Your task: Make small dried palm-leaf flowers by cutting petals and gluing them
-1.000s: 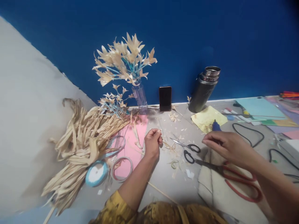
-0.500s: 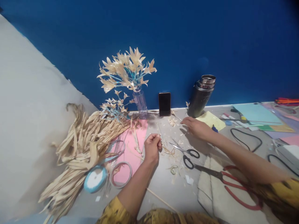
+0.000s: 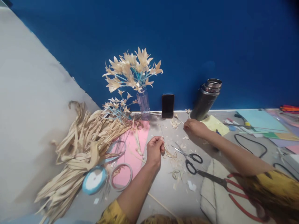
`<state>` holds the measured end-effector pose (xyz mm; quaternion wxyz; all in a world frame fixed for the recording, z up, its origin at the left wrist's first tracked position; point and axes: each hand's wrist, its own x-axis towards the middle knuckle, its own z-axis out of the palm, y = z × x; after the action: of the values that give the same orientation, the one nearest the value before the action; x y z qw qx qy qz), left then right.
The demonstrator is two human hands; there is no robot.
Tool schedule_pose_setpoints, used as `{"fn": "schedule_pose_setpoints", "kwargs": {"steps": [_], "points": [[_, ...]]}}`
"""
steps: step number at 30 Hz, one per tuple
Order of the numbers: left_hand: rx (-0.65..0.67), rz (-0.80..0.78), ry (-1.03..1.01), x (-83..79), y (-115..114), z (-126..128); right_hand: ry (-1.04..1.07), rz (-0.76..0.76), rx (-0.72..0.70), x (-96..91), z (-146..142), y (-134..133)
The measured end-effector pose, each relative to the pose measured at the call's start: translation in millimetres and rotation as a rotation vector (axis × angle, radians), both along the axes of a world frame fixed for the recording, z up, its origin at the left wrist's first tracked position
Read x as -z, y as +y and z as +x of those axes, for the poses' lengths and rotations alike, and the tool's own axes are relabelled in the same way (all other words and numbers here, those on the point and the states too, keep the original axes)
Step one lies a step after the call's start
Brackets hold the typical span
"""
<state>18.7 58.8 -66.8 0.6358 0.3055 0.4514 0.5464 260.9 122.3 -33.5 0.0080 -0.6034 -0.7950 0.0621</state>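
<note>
My left hand (image 3: 154, 152) is closed in a pinch over the middle of the table. A thin line like a wire shows just beyond its fingertips; whether it is held I cannot tell. My right hand (image 3: 195, 127) is closed low in front of the dark steel flask (image 3: 205, 99), its fingertips at the end of a thin pale stem (image 3: 180, 120). Small husk scraps (image 3: 174, 124) lie to the left of those fingers. Between the hands are small black-handled scissors (image 3: 184, 152), blades partly apart. A small husk flower (image 3: 188, 111) shows by the flask.
Dried corn husks (image 3: 93, 137) pile up at left beside blue ribbon (image 3: 94, 180), a tape roll (image 3: 121, 177) and pink paper (image 3: 142, 133). Husk flowers (image 3: 133, 68) stand in a clear vase (image 3: 143, 102). A phone (image 3: 168, 106) leans on the wall. Large red-handled shears (image 3: 238, 188) lie at right.
My right hand's fingers, stretched out before, have curled closed at the pale stem. My left hand keeps its pinch. The whole view has shifted slightly.
</note>
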Motion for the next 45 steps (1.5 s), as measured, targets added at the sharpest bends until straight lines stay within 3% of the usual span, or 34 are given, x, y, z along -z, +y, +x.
{"fn": "schedule_pose_setpoints", "kwargs": {"steps": [9,14,19,23,28,33,39,45], "points": [[0.012,-0.023,-0.026,-0.6,-1,2,0.073,-0.083,0.102,-10.5,-5,-34],[0.024,-0.023,-0.026,0.8,-1,2,0.102,-0.079,0.27,-5.9,-16,-45],[0.016,-0.014,-0.017,0.3,-1,3,0.175,-0.071,0.328,3.1,-17,-49],[0.044,-0.019,-0.015,-1.7,-5,5,0.26,-0.059,0.297,2.1,-18,-56],[0.117,0.004,0.016,-9.0,-17,12,0.415,0.033,0.163,-13.7,-35,-84],[0.066,0.155,0.201,-20.1,-31,16,0.373,0.132,0.178,-27.9,-60,-109],[0.018,0.456,0.481,-21.2,-41,14,0.307,0.109,0.19,-30.7,-76,-114],[0.053,0.425,0.482,-14.7,-39,14,0.466,0.063,0.196,-29.2,-75,-120]]}}
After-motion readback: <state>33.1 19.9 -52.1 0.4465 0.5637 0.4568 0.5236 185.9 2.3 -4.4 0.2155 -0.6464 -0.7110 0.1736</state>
